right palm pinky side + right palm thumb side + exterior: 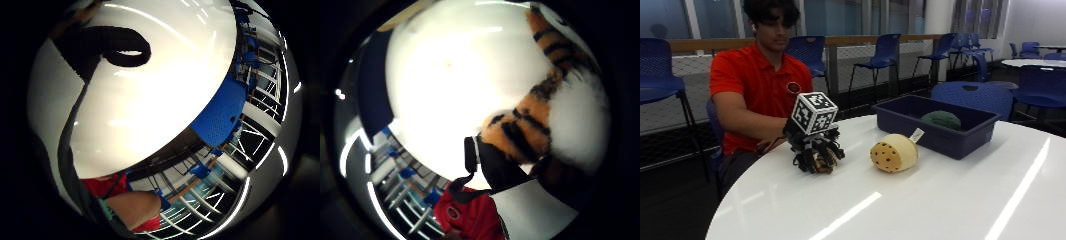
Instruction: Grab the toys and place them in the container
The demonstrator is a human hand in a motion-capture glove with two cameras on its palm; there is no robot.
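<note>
tub (953,137), dark blue, standing on the white table (926,200) toward its far edge; taken here as the landmark and as the container for the toys. inside the tub: green round toy (941,120), seemingly already put away. just beside the tub's near wall, on the table: yellow spotted plush (893,153) with a tag, waiting its turn. further from the tub, on the person's side: gloved right hand (816,150), fingers curled down around a tiger-striped plush (530,127), orange and black with white fur, low at the tabletop. judged step: gripping the tiger toy for a carry to the tub.
</note>
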